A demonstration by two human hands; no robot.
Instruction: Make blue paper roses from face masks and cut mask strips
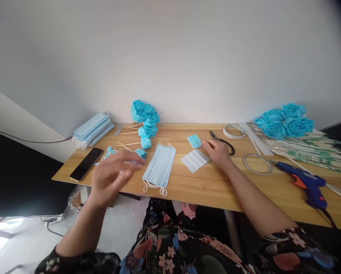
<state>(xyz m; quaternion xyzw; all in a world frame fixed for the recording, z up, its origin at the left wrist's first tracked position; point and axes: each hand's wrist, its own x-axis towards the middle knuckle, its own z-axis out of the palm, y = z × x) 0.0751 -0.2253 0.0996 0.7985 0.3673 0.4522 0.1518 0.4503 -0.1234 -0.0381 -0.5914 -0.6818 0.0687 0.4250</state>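
My right hand (pixel 218 151) rests on the wooden table (pixel 210 186), its fingertips touching a folded white piece of mask fabric (pixel 195 160). A small folded blue piece (pixel 194 141) lies just beyond it. My left hand (pixel 113 176) hovers above the table's near left edge, blurred by motion, with its fingers spread and nothing visible in them. Beside it lies a small stack of blue face masks (pixel 160 166). Black scissors (pixel 224 142) lie right behind my right hand.
A taller mask stack (pixel 93 129) and a black phone (pixel 86 164) sit at the left. Blue fabric roses on sticks (pixel 145 118) lie at the back. More roses (pixel 284 121), tape rolls (pixel 233 131), patterned sticks and a blue glue gun (pixel 309 184) fill the right side.
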